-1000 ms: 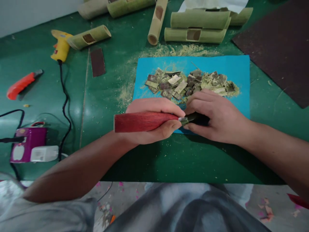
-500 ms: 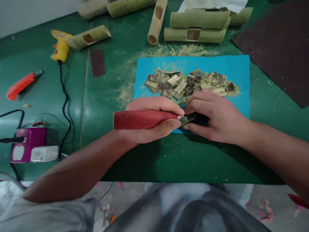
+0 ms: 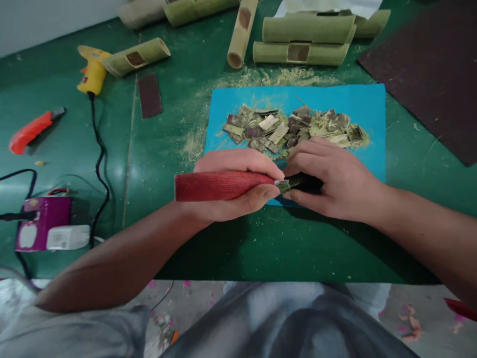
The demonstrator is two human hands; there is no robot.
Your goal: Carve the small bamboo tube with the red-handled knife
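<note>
Green matting is covering the whole table (image 3: 231, 248), giving a soft cutting surface for everything lying on it. A dark brown sheet (image 3: 428, 74) is lying at the far right corner, and a blue sheet (image 3: 365, 104) is spread in the middle, seemingly to catch waste: a heap of bamboo chips (image 3: 290, 128) is sitting on it, with sawdust (image 3: 283, 77) drifting off its far edge. Split bamboo tubes (image 3: 303, 40) are lying in a loose row along the far side, well apart from the hands, several with a rectangular window cut in the wall.

Over the near edge of the blue sheet, the left hand (image 3: 231, 186) is wrapping closed around a red-handled tool (image 3: 219, 185), fingers over the top and thumb beneath, holding it level and pointing right. The right hand (image 3: 331, 181) is curling shut over a dark piece (image 3: 305, 183) at the tool's tip, probably steadying it against the blade; what the piece is cannot be told, since the fingers are hiding most of it.

Out to the left, a yellow glue gun (image 3: 91, 72) is trailing its black cord toward a purple box (image 3: 42, 221), an orange utility knife (image 3: 32, 132) is lying near it, and a small brown strip (image 3: 149, 95) is resting beside one tube.
</note>
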